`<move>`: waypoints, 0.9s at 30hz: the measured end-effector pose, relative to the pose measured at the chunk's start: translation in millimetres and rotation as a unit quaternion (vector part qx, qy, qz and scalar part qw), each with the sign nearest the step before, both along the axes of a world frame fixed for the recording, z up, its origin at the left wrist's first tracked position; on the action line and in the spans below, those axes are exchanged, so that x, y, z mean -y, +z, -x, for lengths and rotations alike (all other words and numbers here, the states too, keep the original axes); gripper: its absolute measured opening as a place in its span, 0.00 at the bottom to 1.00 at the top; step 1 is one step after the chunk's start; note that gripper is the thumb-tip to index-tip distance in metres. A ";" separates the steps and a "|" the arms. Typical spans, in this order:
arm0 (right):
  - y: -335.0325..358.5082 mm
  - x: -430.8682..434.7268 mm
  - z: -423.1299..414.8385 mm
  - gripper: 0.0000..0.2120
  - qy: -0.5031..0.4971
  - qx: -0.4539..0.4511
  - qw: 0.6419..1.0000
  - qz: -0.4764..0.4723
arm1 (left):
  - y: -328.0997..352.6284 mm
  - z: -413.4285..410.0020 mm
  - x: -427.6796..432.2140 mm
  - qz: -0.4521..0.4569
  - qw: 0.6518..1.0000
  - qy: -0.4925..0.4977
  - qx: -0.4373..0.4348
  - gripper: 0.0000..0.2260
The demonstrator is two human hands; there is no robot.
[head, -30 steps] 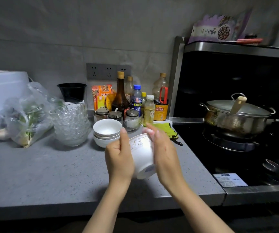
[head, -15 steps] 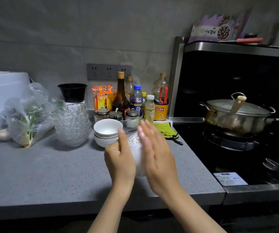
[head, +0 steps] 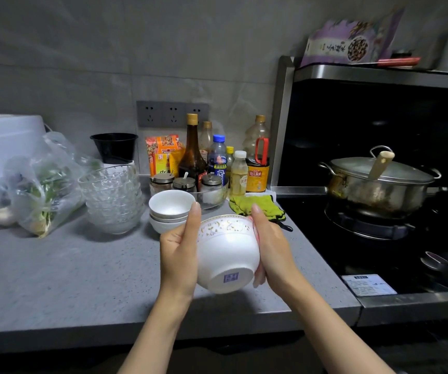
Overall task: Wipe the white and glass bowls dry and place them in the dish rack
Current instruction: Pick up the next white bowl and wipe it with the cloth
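Observation:
I hold a white bowl with a gold-patterned rim (head: 227, 252) in the air over the grey counter, tilted so its foot with a blue mark faces me. My left hand (head: 179, 255) grips its left side, thumb up along the rim. My right hand (head: 271, 249) cups its right side with fingers curled round it. Behind it stands a stack of small white bowls (head: 170, 210), and left of that a stack of glass bowls (head: 112, 197). No dish rack is in view.
A green cloth (head: 255, 207) lies right of the white bowls. Bottles and spice jars (head: 206, 163) line the wall. A plastic bag of greens (head: 39, 190) sits at the left. At the right, a lidded steel pot (head: 376, 184) stands on the black stove.
The bowl has turned in my hands, from rim facing me and hidden behind my right hand to foot facing me. My right hand moved from its front to its right side.

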State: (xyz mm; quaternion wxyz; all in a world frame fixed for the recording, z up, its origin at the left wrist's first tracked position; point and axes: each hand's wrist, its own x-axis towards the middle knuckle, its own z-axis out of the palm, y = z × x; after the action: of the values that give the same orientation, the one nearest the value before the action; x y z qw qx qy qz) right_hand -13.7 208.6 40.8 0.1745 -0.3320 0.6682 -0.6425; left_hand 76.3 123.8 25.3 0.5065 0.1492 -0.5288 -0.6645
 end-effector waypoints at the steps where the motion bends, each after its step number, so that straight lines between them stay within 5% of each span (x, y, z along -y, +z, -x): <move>1: -0.4 -0.7 0.6 0.32 0.000 -0.008 1.000 0.000 | -1.0 -1.3 2.1 0.011 1.000 -0.011 0.012 0.22; 6: 6.7 -3.7 6.8 0.31 -0.011 -0.117 0.993 0.027 | 2.7 -7.6 11.3 0.163 0.979 0.004 0.123 0.35; 12: 7.3 4.8 9.3 0.27 -0.028 -0.295 0.953 0.056 | 14.5 4.6 5.3 0.340 0.921 0.082 0.171 0.30; 17: -4.7 4.5 -3.7 0.23 -0.023 -0.215 0.972 0.097 | 5.1 9.5 1.4 0.193 0.968 0.122 0.099 0.30; 19: -14.9 2.5 -13.7 0.28 -0.010 -0.249 0.965 0.085 | 0.7 12.9 1.5 0.117 0.978 0.150 0.080 0.32; 22: -27.0 5.8 -29.5 0.26 -0.072 -0.468 0.880 0.030 | -3.5 16.1 -2.1 0.098 0.976 0.180 0.073 0.27; 24: -27.4 9.4 -29.0 0.25 -0.114 -0.528 0.841 0.034 | -4.1 17.1 -6.3 0.095 0.978 0.173 0.065 0.25; 27: -18.1 11.3 -17.1 0.22 -0.076 -0.423 0.900 0.078 | -2.1 16.5 -9.7 0.088 0.976 0.188 0.069 0.26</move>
State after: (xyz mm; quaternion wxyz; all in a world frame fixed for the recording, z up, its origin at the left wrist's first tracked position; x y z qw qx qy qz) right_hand 3.4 197.4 22.7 -0.2003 -0.5331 0.6500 -0.5032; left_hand 59.8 133.4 23.2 0.5957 0.2466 -0.5814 -0.4963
